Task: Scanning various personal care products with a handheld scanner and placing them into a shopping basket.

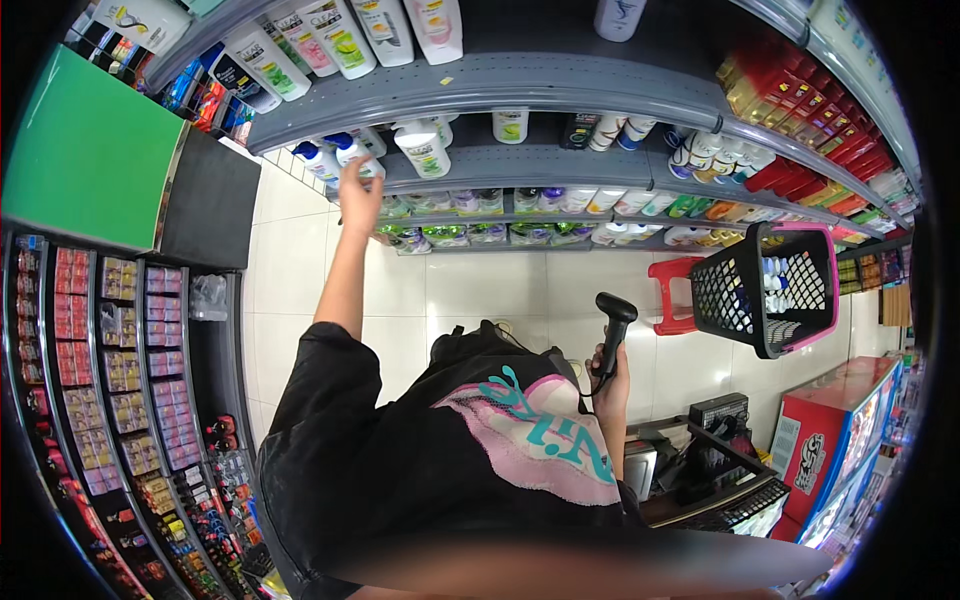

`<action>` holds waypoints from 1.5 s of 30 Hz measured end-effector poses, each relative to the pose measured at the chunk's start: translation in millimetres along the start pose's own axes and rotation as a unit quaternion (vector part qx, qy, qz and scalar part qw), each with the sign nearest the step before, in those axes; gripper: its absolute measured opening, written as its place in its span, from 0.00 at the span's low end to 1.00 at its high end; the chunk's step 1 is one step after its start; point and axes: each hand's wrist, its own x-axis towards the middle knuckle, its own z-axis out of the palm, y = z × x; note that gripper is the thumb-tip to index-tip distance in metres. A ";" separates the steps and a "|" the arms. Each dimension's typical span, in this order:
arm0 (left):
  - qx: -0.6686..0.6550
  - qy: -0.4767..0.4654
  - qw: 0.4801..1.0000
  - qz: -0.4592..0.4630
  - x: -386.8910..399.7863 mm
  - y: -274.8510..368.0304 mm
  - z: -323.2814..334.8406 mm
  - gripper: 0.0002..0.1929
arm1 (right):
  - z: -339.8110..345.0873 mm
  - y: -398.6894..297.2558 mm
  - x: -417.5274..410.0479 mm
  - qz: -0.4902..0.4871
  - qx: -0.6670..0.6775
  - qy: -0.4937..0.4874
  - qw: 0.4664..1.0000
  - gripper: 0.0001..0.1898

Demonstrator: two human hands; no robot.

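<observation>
My left hand (pixel 361 199) reaches to the left end of a grey shelf, fingers apart in front of a white pump bottle with a blue top (pixel 352 150). Whether the fingertips touch it cannot be told. A similar blue-topped bottle (pixel 319 161) stands to its left, and a white pump bottle with a green label (pixel 424 150) to its right. My right hand (pixel 613 382) is closed around the handle of a black handheld barcode scanner (pixel 618 319), its head pointing up in the view, with a cable below. Shampoo bottles (pixel 337 37) line the shelf above.
A black shopping basket with a pink rim (pixel 832 292), with bottles inside, rests by a red plastic stool (pixel 664 296) at right. Behind it are a cluttered cart (pixel 712 480) and a red cooler (pixel 814 442). A green-topped box (pixel 90 150) and stocked shelves (pixel 139 360) flank the left.
</observation>
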 end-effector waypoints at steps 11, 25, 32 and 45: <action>0.162 0.011 0.985 -0.062 101.5 -104.9 -25.3 0.39 | 39.8 38.6 -21.8 -0.004 -0.048 0.033 0.998 0.26; 0.148 -0.027 0.988 0.040 44.6 -35.0 -35.9 0.19 | 19.1 35.3 -18.1 -0.005 -0.082 0.073 0.994 0.27; 0.076 -0.183 0.970 0.140 -18.6 65.9 -56.4 0.19 | 30.6 4.7 -4.7 0.000 -0.104 0.047 0.993 0.20; -0.018 -0.353 0.853 0.385 -135.4 221.5 70.6 0.19 | -41.3 -77.6 9.7 0.034 -0.140 -0.079 0.986 0.17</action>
